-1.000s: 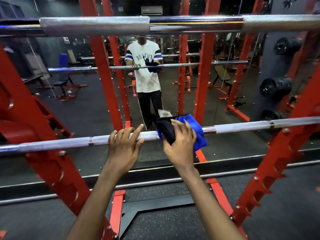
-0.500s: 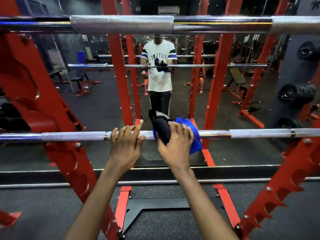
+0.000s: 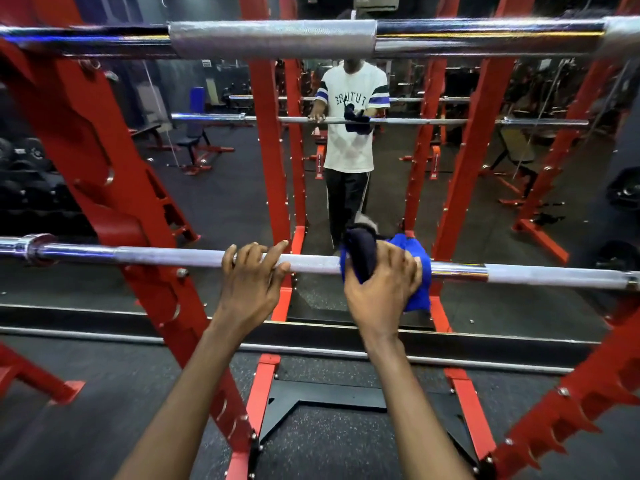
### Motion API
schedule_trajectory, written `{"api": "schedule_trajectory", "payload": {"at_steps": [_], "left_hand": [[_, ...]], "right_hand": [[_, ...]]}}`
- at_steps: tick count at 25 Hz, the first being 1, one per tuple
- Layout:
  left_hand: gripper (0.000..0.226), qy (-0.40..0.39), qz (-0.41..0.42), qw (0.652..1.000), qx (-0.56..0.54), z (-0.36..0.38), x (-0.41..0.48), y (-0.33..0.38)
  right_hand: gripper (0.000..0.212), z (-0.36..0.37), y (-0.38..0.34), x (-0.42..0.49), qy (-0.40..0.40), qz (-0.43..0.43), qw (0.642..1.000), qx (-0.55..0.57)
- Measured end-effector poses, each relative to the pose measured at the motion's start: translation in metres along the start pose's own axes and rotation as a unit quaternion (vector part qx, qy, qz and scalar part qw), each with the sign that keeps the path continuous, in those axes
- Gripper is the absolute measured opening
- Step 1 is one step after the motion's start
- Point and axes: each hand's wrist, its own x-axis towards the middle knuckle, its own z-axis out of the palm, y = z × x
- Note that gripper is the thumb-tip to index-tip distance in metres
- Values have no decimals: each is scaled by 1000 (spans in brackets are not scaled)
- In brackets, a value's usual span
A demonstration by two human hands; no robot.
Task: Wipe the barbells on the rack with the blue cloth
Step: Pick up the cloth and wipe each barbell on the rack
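A silver barbell (image 3: 156,255) lies across the red rack (image 3: 97,157) at about waist height. My left hand (image 3: 251,282) rests on top of it near the middle, fingers curled over the bar. Just to its right, my right hand (image 3: 381,289) presses a blue cloth (image 3: 414,268) around the same bar; a dark fold of the cloth sticks up by my thumb. A second barbell (image 3: 273,38) sits higher on the rack, across the top of the view.
A wall mirror behind the rack shows my reflection (image 3: 349,133) and the gym behind. Red uprights (image 3: 270,161) stand beyond the bar. Toothed red rack arms (image 3: 554,417) slope down at the right. Black weight plates (image 3: 623,192) hang at the far right.
The view has swung to the left, so the bar's left collar now shows. Both hands stay on the lower bar, and the cloth hand has kept close beside the left hand.
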Motion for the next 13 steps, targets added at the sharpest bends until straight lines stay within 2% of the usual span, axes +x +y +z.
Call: {"api": "schedule_trajectory", "payload": {"at_steps": [3, 7, 10, 13], "left_hand": [[49, -9, -10, 1000, 1, 0, -1, -2], [53, -14, -71, 997, -2, -4, -3, -15], [54, -18, -69, 997, -12, -7, -4, -25], [51, -17, -70, 997, -23, -5, -4, -23]], "right_hand": [[55, 11, -19, -17, -78, -61, 995, -25], [58, 1, -4, -6, -140, -127, 981, -48], [53, -6, 5, 8, -129, -79, 988, -28], [50, 5, -15, 1, -100, -52, 992, -50]]}}
